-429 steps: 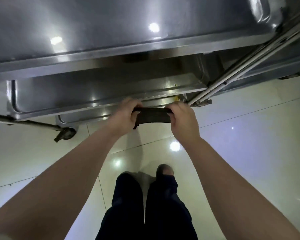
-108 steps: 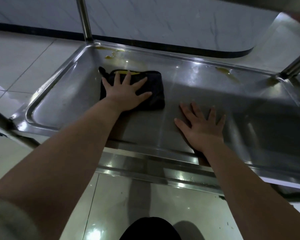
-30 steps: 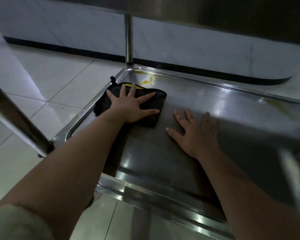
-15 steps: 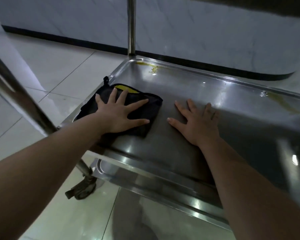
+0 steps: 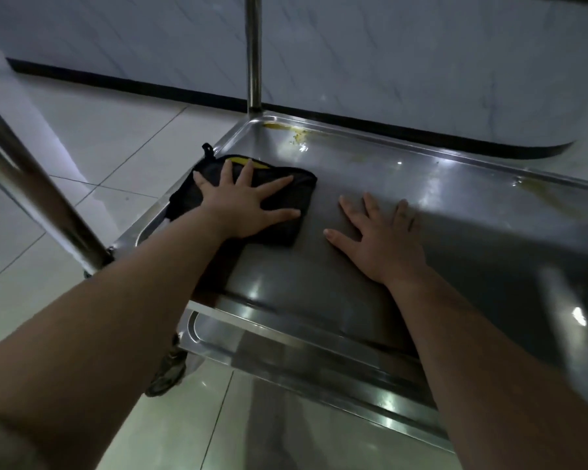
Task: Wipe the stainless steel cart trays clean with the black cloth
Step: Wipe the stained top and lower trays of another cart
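Observation:
A folded black cloth (image 5: 296,195) with a yellow patch lies at the left end of the stainless steel cart tray (image 5: 404,171), its left part draped over the rim. My left hand (image 5: 245,205) presses flat on the cloth with fingers spread. To its right, my right hand (image 5: 381,239) rests flat on the bare steel, fingers spread, holding nothing. Yellow smears (image 5: 296,134) sit in the tray's far left corner, and a fainter streak (image 5: 550,198) runs along the far right rim.
An upright steel post (image 5: 253,52) rises from the tray's far left corner, another post (image 5: 38,195) slants at near left. A lower tray (image 5: 286,354) and a caster wheel (image 5: 167,371) show below. White tiled floor lies left, a marble wall with black skirting behind.
Over the last second my left hand has slid the cloth back and forth at the tray's left end. My right hand stays planted on the steel.

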